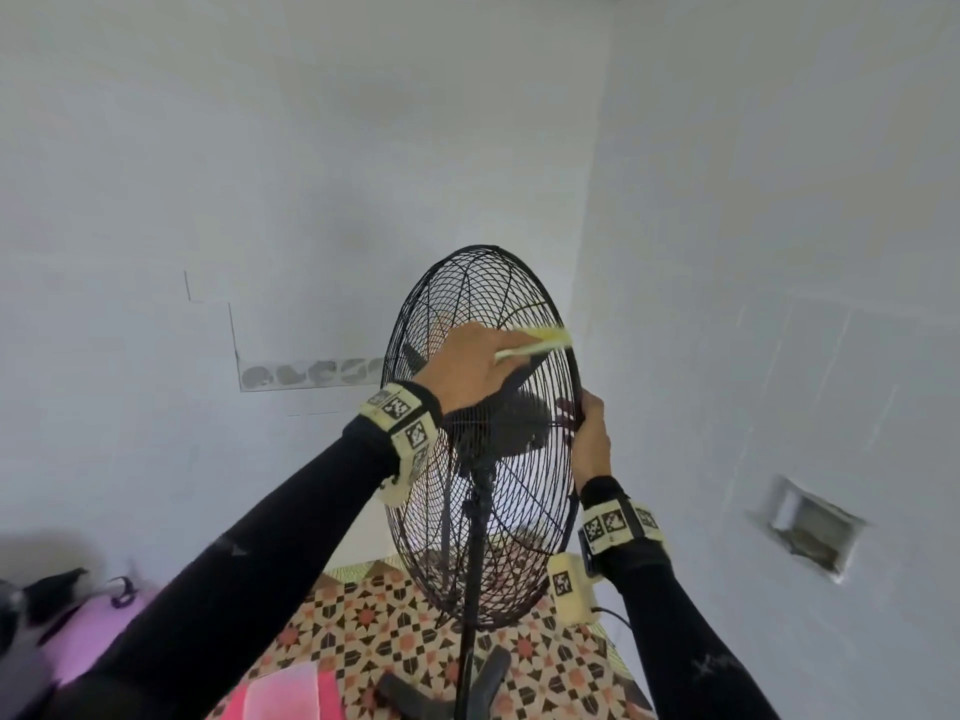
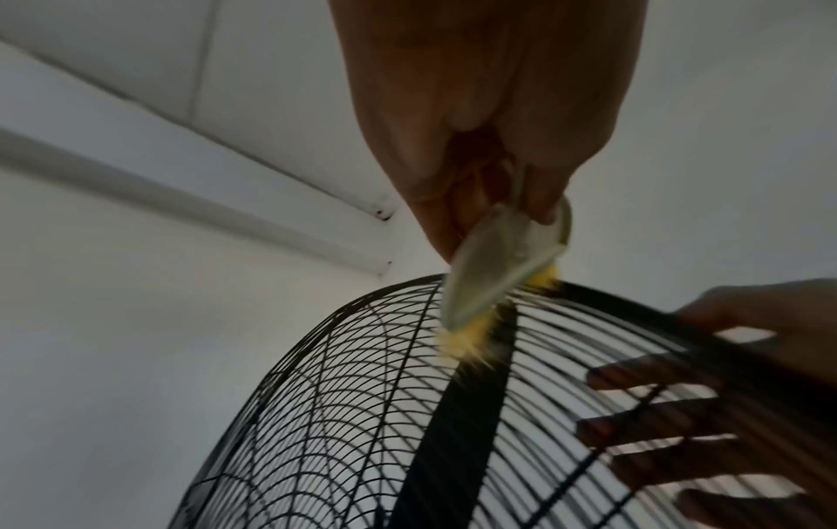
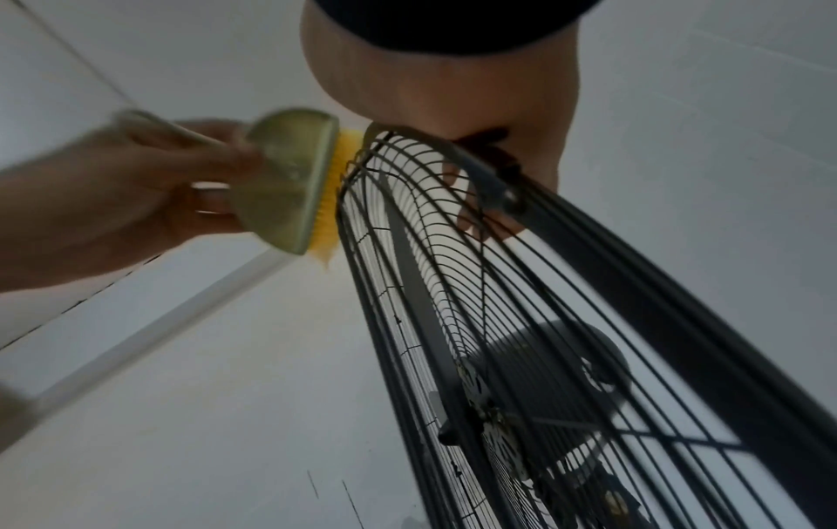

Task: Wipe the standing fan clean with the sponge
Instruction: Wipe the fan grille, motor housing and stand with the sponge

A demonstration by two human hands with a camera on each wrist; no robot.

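Observation:
A black standing fan [image 1: 483, 433] faces the corner, its wire cage [image 2: 385, 411] seen edge-on. My left hand [image 1: 470, 366] grips the handle of a pale scrubbing pad [image 1: 535, 343] with yellow bristles [image 3: 333, 200], and the bristles press on the cage's upper rim. In the left wrist view the pad [image 2: 493, 265] lies across the top wires. My right hand [image 1: 589, 433] grips the cage's right rim, fingers [image 2: 657, 426] curled through the wires. The motor housing [image 3: 566, 375] shows behind the grille.
White walls meet in a corner just behind the fan. The fan's pole [image 1: 470, 589] stands on patterned floor tiles [image 1: 545, 662], with dark base legs [image 1: 415, 698] below. Pink items [image 1: 93, 631] lie at the lower left. A recessed box [image 1: 805, 527] is in the right wall.

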